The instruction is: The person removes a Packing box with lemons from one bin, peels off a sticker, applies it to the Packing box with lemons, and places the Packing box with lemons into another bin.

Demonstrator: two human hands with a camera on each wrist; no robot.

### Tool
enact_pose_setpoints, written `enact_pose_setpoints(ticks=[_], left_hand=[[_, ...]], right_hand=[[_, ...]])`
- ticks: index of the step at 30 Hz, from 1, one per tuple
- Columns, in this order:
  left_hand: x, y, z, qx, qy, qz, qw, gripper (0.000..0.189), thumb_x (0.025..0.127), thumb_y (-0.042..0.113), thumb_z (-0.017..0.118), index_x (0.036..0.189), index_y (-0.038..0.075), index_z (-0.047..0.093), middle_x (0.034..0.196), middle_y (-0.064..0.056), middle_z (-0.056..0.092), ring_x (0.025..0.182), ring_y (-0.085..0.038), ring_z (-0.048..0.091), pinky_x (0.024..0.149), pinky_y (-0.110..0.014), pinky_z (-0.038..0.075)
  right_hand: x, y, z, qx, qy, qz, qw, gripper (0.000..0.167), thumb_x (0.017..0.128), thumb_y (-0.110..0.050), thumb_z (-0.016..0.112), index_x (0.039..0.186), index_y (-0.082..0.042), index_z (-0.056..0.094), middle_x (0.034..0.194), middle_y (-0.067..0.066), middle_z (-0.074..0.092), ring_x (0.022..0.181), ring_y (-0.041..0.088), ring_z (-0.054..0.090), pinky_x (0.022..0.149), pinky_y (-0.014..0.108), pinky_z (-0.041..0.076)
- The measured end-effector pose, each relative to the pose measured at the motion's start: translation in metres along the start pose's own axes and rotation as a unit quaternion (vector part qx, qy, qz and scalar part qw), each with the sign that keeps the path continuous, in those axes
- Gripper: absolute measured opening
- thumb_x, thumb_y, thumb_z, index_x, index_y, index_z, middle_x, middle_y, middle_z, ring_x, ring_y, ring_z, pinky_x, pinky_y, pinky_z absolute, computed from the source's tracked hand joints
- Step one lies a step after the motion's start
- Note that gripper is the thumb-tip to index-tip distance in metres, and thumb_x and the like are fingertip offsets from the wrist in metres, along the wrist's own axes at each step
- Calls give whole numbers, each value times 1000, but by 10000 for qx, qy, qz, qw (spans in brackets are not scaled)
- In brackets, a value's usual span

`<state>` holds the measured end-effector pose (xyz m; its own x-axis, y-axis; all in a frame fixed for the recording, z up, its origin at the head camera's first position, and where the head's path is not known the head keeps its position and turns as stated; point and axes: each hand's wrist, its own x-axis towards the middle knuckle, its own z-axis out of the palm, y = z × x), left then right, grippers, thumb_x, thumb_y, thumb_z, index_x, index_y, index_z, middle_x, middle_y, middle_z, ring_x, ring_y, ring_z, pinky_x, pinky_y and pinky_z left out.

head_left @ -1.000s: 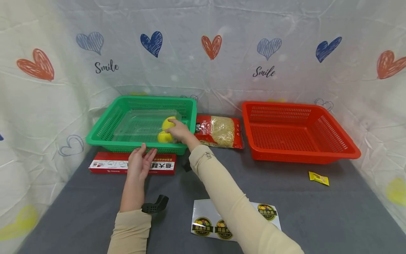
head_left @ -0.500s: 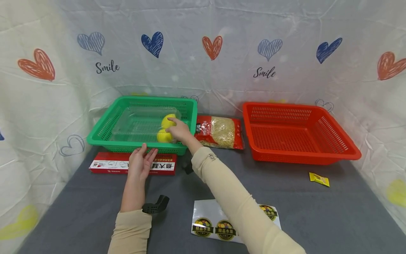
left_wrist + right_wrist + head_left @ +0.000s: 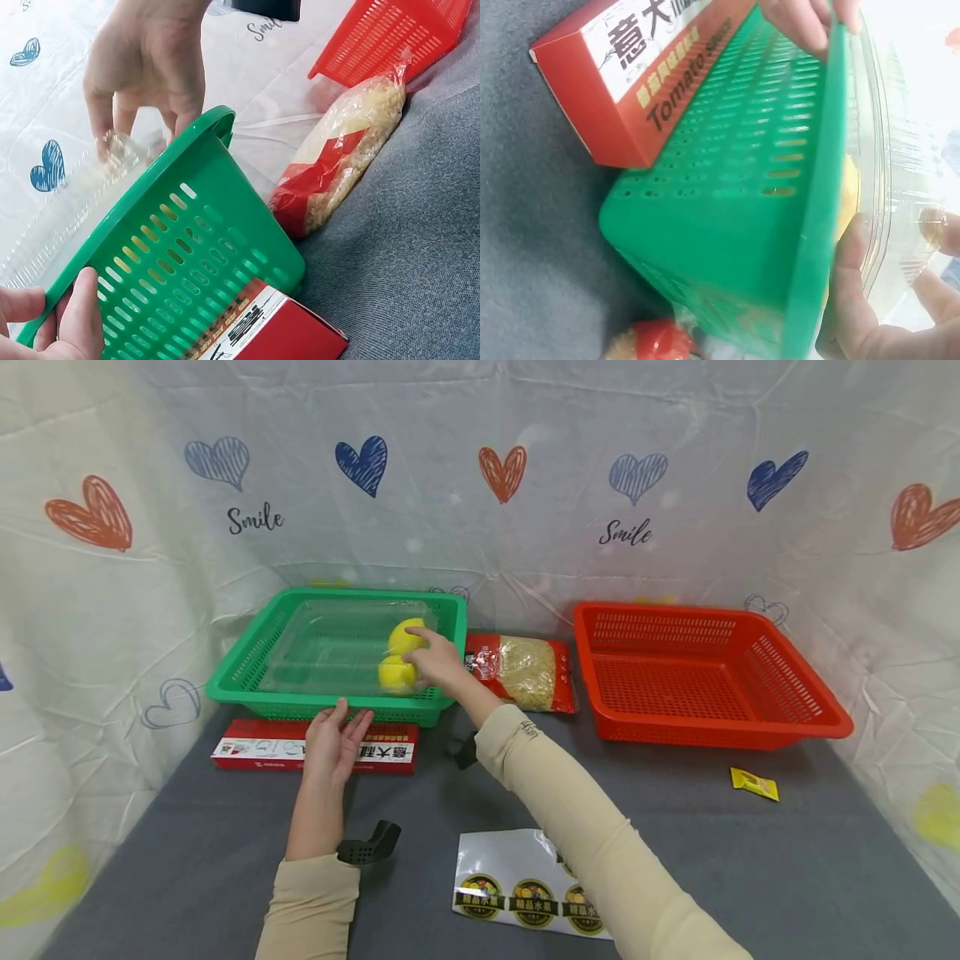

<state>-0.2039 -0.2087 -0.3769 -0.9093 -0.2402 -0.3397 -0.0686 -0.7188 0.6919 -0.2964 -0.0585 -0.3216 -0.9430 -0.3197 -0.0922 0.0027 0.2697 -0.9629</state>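
My right hand grips the right end of a clear plastic container, thumb and fingers pinching its edge in the right wrist view. Two yellow lemons sit at that end, apparently inside the container. The container stands partly above the floor of the green basket, its edge over the basket's rim in the left wrist view. My left hand holds the basket's front rim, thumb on one side and fingers on the other, as the left wrist view shows.
A red pasta box lies before the green basket. A red bag with pale contents lies between it and a red basket. A yellow wrapped sweet is at right; a sticker sheet lies in front.
The right hand has moved up and to the right, and the clear container and lemons have shifted with it. The left hand has stayed at the basket's rim.
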Motion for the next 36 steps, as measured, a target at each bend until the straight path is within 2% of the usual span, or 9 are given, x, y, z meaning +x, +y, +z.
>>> enact_pose_setpoints(ticks=[5,9,12,14,16,17,23,29,36], left_hand=[[0,0,0,-21,44,-34,10000,19,93,21,48,106,11,37,113,-2,36,110,-18,47,88,-26,45],[0,-1,1,7,49,-36,10000,19,93,20,47,107,11,38,112,-2,37,110,-18,47,88,-26,45],[-1,-1,1,5,14,-16,10000,19,93,20,48,106,10,38,111,-2,37,108,-18,48,88,-26,45],[0,-1,1,6,-4,-3,10000,19,93,20,48,106,10,38,111,-2,36,107,-18,48,88,-26,45],[0,-1,0,4,-26,10,10000,19,93,20,47,107,11,37,111,-1,36,107,-18,47,89,-25,45],[0,-2,0,7,-28,16,10000,19,93,20,47,107,11,37,111,-1,35,108,-18,47,89,-25,45],[1,-2,-1,16,-49,96,9999,19,93,20,48,106,11,36,113,-1,36,110,-19,47,90,-26,44],[1,-2,-2,27,-78,152,9999,18,93,21,47,102,10,36,107,-2,36,105,-19,49,89,-26,45],[1,-2,-2,35,-108,111,9999,17,94,20,46,104,10,36,108,-3,36,105,-19,48,89,-25,45]], right_hand=[[-7,-7,-10,214,61,-1,9998,49,90,-12,56,136,-22,44,132,13,45,42,17,41,66,42,54],[-15,-12,-20,119,187,4,9998,49,89,-14,58,135,-25,46,125,10,48,43,16,42,67,41,54],[-23,-15,-28,12,193,17,9998,48,88,-15,59,134,-27,46,101,8,55,45,16,44,65,37,54],[-28,-18,-33,-44,188,17,9998,48,88,-15,59,133,-27,46,79,6,52,44,16,43,63,34,54],[-33,-19,-39,-55,167,-2,9998,49,88,-15,59,134,-26,45,66,7,48,44,16,42,63,34,53],[-36,-20,-42,-64,164,-33,9998,49,88,-15,58,134,-25,45,66,6,47,45,16,43,61,33,53],[-50,-22,-60,-130,163,-324,9993,47,90,-13,56,135,-20,44,80,12,52,49,17,45,52,26,47],[-67,-25,-78,-126,84,-423,9990,47,90,-13,54,136,-18,44,104,14,56,65,22,53,57,26,49],[-86,-24,-97,-443,108,-373,9983,46,90,-17,55,135,-21,44,102,14,53,71,24,54,61,29,52]])
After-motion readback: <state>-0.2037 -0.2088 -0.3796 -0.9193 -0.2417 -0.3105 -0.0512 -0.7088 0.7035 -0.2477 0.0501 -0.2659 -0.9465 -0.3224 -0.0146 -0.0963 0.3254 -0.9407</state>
